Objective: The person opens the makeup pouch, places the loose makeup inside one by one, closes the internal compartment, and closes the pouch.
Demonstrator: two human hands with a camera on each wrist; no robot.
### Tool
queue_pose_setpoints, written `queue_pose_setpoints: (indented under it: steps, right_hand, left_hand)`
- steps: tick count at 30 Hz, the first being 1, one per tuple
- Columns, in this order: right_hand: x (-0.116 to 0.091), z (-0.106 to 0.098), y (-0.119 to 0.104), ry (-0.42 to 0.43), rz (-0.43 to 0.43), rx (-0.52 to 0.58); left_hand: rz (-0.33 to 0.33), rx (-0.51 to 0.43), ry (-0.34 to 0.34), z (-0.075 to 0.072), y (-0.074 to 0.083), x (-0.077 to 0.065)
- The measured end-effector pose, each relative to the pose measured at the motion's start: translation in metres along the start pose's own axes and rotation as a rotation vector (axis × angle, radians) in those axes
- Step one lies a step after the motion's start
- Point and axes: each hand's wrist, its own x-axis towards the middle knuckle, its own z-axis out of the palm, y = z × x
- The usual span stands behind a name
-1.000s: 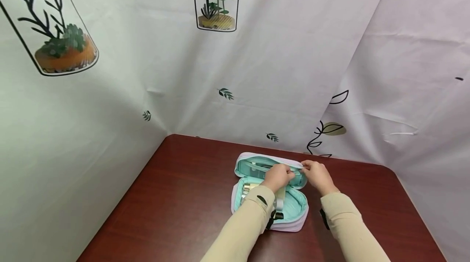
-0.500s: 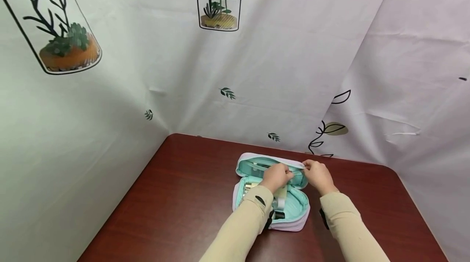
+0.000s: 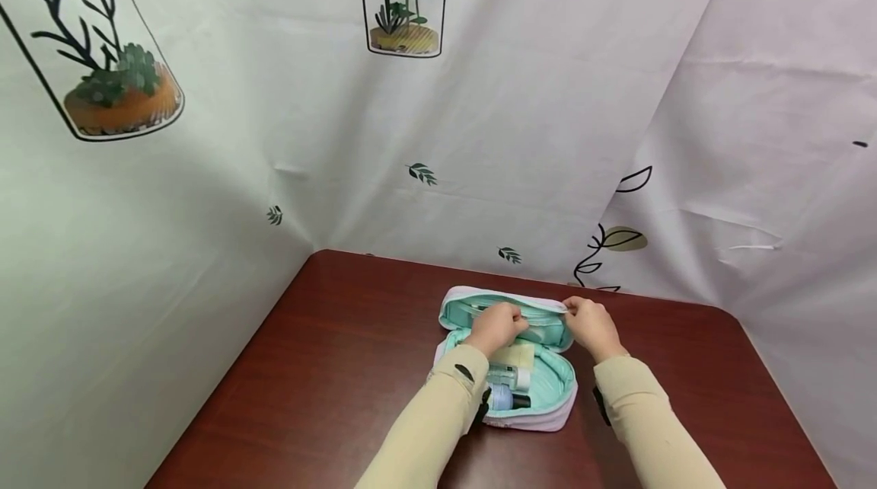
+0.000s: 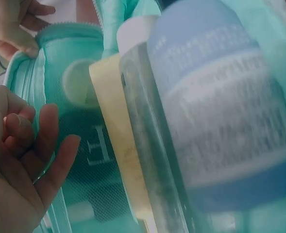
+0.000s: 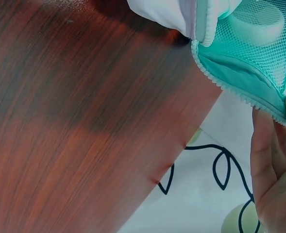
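A lilac cosmetic bag with a teal lining lies unzipped, its lid raised toward the wall. My left hand is at the zipper of the lid's mesh pocket, thumb and index finger pinched at the zipper line; the pull itself is hidden by the fingers. With thumb and fingers, my right hand pinches the right corner of the lid's rim. Behind the mesh show a round white item and a dark item with pale lettering. The base holds a blue bottle, a clear white-capped bottle and a pale yellow packet.
The bag sits on a dark red wooden table, near its back edge. White patterned cloth hangs behind and on both sides. My left sleeve covers the left part of the base.
My left hand has slid left along the mesh pocket's zipper, uncovering more of the pocket and bottles. My right hand has stayed at the lid's corner.
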Motion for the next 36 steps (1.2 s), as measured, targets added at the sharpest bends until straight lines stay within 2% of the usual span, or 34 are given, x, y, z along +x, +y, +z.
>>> queue_pose_setpoints:
  steps: [7, 14, 21, 24, 28, 36]
  right_hand:
    - [-0.002, -0.003, -0.001, 0.008, -0.004, -0.006]
    - [-0.001, -0.002, -0.001, 0.009, -0.013, -0.008]
    - [0.0, 0.001, 0.0, 0.004, -0.013, -0.004]
    - [0.0, 0.002, -0.001, -0.001, -0.015, 0.0]
    - [0.0, 0.001, 0.0, -0.003, -0.018, -0.006]
    - [0.0, 0.001, 0.002, -0.005, -0.018, -0.015]
  left_hand:
    - [0.015, -0.014, 0.031, -0.011, -0.014, -0.006]
    - [-0.024, -0.064, 0.031, -0.019, -0.025, -0.011]
    - [-0.016, -0.037, 0.054, -0.018, -0.029, -0.012]
    - [0.001, -0.053, 0.062, -0.018, -0.034, -0.013]
    - [-0.008, -0.101, 0.067, -0.022, -0.043, -0.016]
    - [-0.026, -0.062, 0.147, -0.03, -0.06, -0.024]
